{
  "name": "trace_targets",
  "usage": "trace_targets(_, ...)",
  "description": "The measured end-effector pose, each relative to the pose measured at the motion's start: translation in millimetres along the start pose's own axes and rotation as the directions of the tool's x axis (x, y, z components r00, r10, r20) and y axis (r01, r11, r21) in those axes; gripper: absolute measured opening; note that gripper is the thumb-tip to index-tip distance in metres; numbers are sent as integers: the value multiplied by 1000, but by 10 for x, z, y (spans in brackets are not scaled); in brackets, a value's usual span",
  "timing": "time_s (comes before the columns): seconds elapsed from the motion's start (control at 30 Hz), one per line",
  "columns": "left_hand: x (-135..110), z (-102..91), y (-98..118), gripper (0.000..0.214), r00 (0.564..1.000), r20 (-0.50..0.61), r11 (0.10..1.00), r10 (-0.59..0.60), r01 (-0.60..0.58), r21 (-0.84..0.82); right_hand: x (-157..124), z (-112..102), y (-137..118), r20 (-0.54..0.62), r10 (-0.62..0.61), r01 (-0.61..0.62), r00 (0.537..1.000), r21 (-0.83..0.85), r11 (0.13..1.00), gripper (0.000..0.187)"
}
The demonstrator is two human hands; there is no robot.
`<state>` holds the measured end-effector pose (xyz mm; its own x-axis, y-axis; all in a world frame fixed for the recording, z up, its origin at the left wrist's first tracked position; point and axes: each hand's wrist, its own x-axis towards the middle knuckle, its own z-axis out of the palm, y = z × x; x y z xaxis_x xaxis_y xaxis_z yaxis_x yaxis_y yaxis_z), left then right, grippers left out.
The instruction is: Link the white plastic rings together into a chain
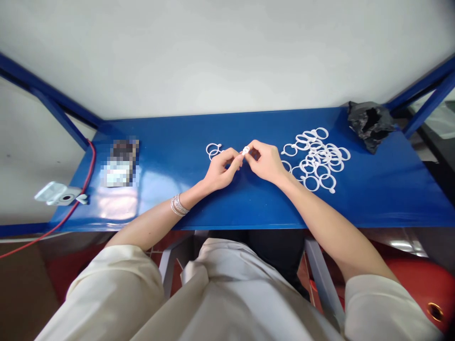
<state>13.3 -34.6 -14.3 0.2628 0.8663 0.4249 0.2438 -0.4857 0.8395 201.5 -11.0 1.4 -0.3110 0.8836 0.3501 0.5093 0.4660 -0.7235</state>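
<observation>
A small white plastic ring is held up above the blue table, seen nearly edge-on, so its full shape does not show. My left hand pinches it from the left between thumb and fingers. From the other side, the bent fingers of my right hand close on the same piece. Beside my left fingers lie a couple of thin white rings with small tabs, partly covered by that hand. A loose pile of several similar white rings spreads to the right of my right hand; my wrist hides part of its near edge.
The blue table meets a pale wall, with blue frame bars at both ends. A crumpled black plastic bag sits at the back right. On the left are a blurred-out flat object, a white earbud case and a red cable.
</observation>
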Motion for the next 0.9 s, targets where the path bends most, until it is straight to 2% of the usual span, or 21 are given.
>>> trace_targets(0.07, 12, -3, -6, 48, 996, -77, 999, 37, -34, 41, -16, 14, -6, -4, -39, 39, 999, -11, 999, 18)
trace_targets(0.13, 14, -1, -28, 42, 993, -118, 1000, 25, -23, 18, -27, 27, -1, 6, -77, 77, 997, -25, 997, 20)
trace_targets(0.27, -6, 35, -91, 38, 998, -59, 992, -34, 26, -125, -41, 28, 13, 49, -131, 134, 990, -66, 989, 24)
trace_targets(0.4, -31, 75, -106, 39, 997, 27, 977, -77, 81, -196, -51, 23, 8, 59, -167, 174, 984, -137, 975, 25)
trace_targets(0.5, -28, 58, -88, 37, 994, 12, 980, -105, 106, -170, -53, 30, -21, 56, -130, 139, 990, -199, 970, 28)
trace_targets(0.6, -8, -1, -78, 39, 992, -26, 990, -120, 118, -83, -39, 14, -50, 57, -70, 80, 996, -194, 978, 34)
trace_targets(0.7, 6, -59, -95, 47, 991, -29, 989, -133, 131, -68, -13, -34, -46, 169, -49, 76, 984, -155, 985, 33)
trace_targets(0.8, 3, -77, -131, 52, 991, -29, 987, -132, 129, -93, 8, -77, -11, 341, -9, 53, 940, -118, 992, 31)
trace_targets(0.9, -4, -68, -152, 58, 995, -36, 994, -88, 86, -63, 18, -96, 22, 419, 45, -1, 907, -107, 994, 31)
